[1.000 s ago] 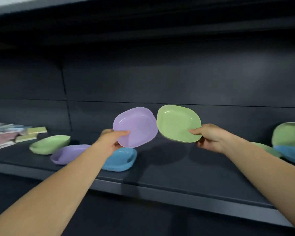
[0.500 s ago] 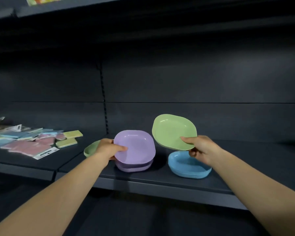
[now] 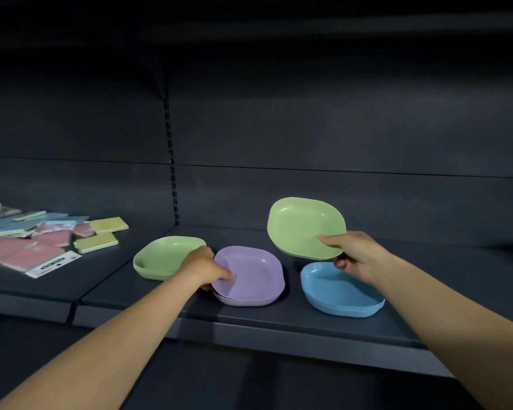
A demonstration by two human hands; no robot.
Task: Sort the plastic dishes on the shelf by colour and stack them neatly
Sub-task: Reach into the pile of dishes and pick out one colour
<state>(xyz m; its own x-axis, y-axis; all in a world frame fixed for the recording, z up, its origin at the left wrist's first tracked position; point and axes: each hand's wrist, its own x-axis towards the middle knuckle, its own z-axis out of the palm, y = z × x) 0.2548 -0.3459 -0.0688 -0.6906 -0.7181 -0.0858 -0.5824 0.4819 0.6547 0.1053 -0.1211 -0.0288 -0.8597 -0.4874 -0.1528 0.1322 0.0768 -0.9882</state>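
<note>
while left hand [image 3: 204, 269] grips purple dish [image 3: 249, 275]

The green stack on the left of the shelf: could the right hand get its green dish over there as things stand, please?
Probably not directly: the left hand, holding the top purple dish, and its forearm lie between the right hand with its green dish and the green stack.

I see three stacks of rounded-square plastic dishes on the dark shelf [image 3: 278, 329]: a green stack [image 3: 160, 257] at left, a purple stack [image 3: 253, 276] in the middle with its top dish sitting slightly askew, a blue stack [image 3: 338, 294] at right. One green dish [image 3: 304, 226] is raised and tilted (above the blue stack).
</note>
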